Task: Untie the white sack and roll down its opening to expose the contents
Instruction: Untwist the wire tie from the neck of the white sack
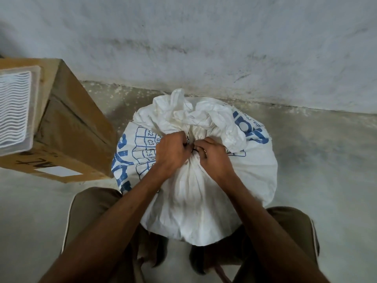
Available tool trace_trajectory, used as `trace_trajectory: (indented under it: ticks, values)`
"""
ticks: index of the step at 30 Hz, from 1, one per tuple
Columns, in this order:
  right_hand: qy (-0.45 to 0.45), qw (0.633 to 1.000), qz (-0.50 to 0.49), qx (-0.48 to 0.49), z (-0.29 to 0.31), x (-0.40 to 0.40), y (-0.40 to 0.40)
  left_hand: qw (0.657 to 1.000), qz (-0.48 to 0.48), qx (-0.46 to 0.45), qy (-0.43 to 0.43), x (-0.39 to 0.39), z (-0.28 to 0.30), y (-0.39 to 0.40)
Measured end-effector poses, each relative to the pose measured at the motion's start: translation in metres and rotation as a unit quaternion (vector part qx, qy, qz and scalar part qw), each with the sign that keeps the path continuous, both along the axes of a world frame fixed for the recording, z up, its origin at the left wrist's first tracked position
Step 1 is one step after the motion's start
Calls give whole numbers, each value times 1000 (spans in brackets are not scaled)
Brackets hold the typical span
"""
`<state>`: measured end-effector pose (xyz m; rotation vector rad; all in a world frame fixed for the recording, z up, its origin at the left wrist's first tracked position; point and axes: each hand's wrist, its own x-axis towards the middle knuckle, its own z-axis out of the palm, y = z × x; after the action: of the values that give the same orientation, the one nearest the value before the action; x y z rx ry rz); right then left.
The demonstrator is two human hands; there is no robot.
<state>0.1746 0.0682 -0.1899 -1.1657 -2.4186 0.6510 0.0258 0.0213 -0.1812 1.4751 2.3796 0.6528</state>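
bare concrete floor (pixel 326 160) by a grey wall held the white sack (pixel 204 190), where the left hand (pixel 171 152) and right hand (pixel 214 158) pinched the dark tie (pixel 192 149) at its gathered neck. untying looked underway; loosening the knot came next, with a cardboard box (pixel 71 127) close on the left.

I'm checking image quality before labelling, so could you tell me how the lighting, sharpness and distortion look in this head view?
Head view: dim, soft light, no glare; faint shadow beside the cardboard box; wide-angle bending curves the wall-floor line; white sack fairly sharp, the dark tie between left hand and right hand too small to resolve; white tray at the edge slightly soft.
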Motion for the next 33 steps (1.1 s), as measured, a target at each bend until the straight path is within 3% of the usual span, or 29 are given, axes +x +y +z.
trace_trajectory:
  ticks: [7,15,21,24,26,29,33]
  values:
    - [-28,998,-55,-21,-16,-3,-5,995,48,-30,-88,-9,-6,-4]
    - [11,994,-81,-73,-15,0,-2,980,60,-39,-188,-18,-9,-1]
    - [104,976,-122,-145,-15,1,3,977,71,-29,-200,-20,-12,0]
    - [216,943,-207,-146,-18,-2,-4,965,75,-7,-252,-25,-12,2]
    - [226,925,-248,-180,-22,-2,-5,957,66,0,-284,-29,-12,2]
    - [207,919,-252,-221,-25,-1,-1,964,42,13,-263,-30,-13,0]
    - [186,934,-225,-207,-23,-3,3,973,1,32,-229,-31,-12,0]
